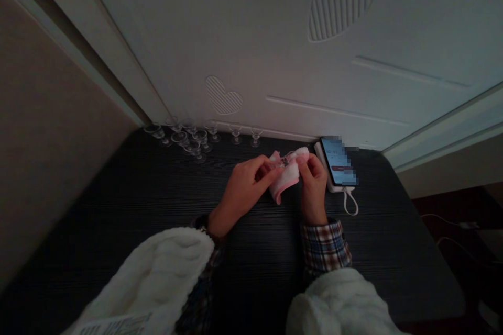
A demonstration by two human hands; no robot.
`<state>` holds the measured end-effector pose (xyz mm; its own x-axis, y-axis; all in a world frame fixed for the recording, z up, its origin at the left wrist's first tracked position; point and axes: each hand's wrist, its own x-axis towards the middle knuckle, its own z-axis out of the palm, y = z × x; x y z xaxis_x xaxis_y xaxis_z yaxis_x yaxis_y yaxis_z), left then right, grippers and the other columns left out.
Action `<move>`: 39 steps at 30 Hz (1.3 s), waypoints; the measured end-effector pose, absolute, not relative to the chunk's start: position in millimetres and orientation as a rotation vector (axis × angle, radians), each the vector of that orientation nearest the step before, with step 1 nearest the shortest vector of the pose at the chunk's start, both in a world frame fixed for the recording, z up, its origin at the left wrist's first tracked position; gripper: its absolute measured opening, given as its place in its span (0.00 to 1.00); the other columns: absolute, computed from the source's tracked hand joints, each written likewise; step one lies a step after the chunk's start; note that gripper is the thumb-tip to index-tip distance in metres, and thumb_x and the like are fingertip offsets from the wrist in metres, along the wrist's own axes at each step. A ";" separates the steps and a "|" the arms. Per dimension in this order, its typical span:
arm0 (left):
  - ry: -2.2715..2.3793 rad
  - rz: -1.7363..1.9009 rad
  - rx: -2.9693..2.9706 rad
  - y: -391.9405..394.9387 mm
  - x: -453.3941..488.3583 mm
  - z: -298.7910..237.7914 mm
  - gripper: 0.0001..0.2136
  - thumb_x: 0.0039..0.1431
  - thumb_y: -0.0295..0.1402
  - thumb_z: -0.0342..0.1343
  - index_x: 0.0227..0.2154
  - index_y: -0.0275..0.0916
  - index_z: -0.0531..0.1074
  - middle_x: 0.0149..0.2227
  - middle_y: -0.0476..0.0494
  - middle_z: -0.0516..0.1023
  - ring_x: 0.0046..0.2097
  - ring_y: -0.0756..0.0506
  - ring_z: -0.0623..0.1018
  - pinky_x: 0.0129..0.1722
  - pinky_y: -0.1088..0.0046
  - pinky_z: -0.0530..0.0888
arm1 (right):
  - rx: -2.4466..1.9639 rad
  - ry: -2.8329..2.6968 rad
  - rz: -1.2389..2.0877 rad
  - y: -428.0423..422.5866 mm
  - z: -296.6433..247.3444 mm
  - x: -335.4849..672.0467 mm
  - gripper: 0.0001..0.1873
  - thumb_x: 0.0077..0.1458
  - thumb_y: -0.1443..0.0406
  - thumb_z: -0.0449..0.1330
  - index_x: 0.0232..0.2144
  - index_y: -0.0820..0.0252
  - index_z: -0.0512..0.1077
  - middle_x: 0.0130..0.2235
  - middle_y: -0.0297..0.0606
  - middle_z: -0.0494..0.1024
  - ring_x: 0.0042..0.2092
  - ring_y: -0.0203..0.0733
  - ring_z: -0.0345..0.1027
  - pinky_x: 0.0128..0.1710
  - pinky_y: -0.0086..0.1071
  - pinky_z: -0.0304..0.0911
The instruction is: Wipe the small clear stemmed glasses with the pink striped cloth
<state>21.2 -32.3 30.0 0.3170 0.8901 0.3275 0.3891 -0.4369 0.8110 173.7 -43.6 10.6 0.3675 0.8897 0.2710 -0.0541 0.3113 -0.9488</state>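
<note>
Over the dark striped table [129,204] both my hands meet at a pink and white cloth [286,180]. My left hand [243,191] pinches a small clear glass [286,159] that lies wrapped in the cloth, only partly showing. My right hand [313,183] grips the cloth's right side with curled fingers. Both wrists wear plaid cuffs under fluffy white sleeves.
Several small clear stemmed glasses [196,138] stand at the table's back edge against a white panelled wall. A lit phone [338,162] lies on a white power bank [330,178] with a looped cable [351,204], just right of my right hand. The table's right edge drops off.
</note>
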 end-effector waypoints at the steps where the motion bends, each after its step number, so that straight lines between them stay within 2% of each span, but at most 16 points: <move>1: 1.117 1.043 1.960 -32.9 21.1 30.8 0.13 0.59 0.42 0.52 0.28 0.38 0.71 0.26 0.50 0.74 0.29 0.50 0.73 0.30 0.75 0.67 | -1.059 -0.995 0.786 -43.8 10.6 173.7 0.11 0.52 0.57 0.60 0.29 0.60 0.69 0.27 0.29 0.68 0.28 0.31 0.58 0.29 0.26 0.56; 12: 0.931 1.079 1.572 -29.5 21.8 36.2 0.16 0.60 0.42 0.50 0.22 0.37 0.68 0.20 0.52 0.68 0.26 0.51 0.70 0.30 0.75 0.67 | -1.050 -1.041 0.771 -45.5 13.8 171.7 0.10 0.52 0.58 0.60 0.29 0.59 0.69 0.27 0.29 0.68 0.28 0.31 0.58 0.29 0.26 0.56; 21: 0.907 1.235 1.370 -25.5 24.0 26.9 0.10 0.56 0.40 0.56 0.34 0.37 0.69 0.26 0.51 0.72 0.25 0.53 0.71 0.25 0.78 0.68 | -1.064 -1.078 0.777 -47.0 14.0 171.5 0.09 0.52 0.60 0.61 0.29 0.60 0.69 0.27 0.28 0.67 0.29 0.31 0.59 0.28 0.26 0.55; 26: 0.911 1.293 1.320 -24.9 24.7 31.4 0.10 0.52 0.36 0.60 0.33 0.37 0.68 0.25 0.53 0.70 0.23 0.54 0.70 0.23 0.80 0.67 | -1.090 -1.097 0.766 -46.0 11.4 172.9 0.09 0.52 0.60 0.61 0.28 0.60 0.68 0.27 0.28 0.66 0.29 0.31 0.58 0.28 0.26 0.55; 31: 0.920 1.278 1.293 -24.0 24.0 32.6 0.10 0.48 0.35 0.63 0.32 0.36 0.71 0.23 0.54 0.68 0.23 0.54 0.69 0.24 0.79 0.66 | -1.118 -1.046 0.726 -42.4 6.1 177.5 0.10 0.53 0.58 0.60 0.29 0.60 0.68 0.27 0.28 0.65 0.29 0.31 0.58 0.28 0.26 0.55; 39: 0.949 1.251 1.309 -23.5 22.8 31.7 0.10 0.48 0.35 0.63 0.32 0.35 0.74 0.25 0.52 0.71 0.24 0.54 0.70 0.25 0.79 0.67 | -1.120 -0.987 0.713 -40.4 5.7 178.8 0.12 0.52 0.57 0.60 0.28 0.60 0.67 0.26 0.28 0.64 0.27 0.31 0.56 0.26 0.26 0.53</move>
<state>22.8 -23.5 31.7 0.1411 0.9774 0.1572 -0.1121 -0.1420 0.9835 178.8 -40.4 5.7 0.4132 0.8671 0.2782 0.0081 0.3020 -0.9533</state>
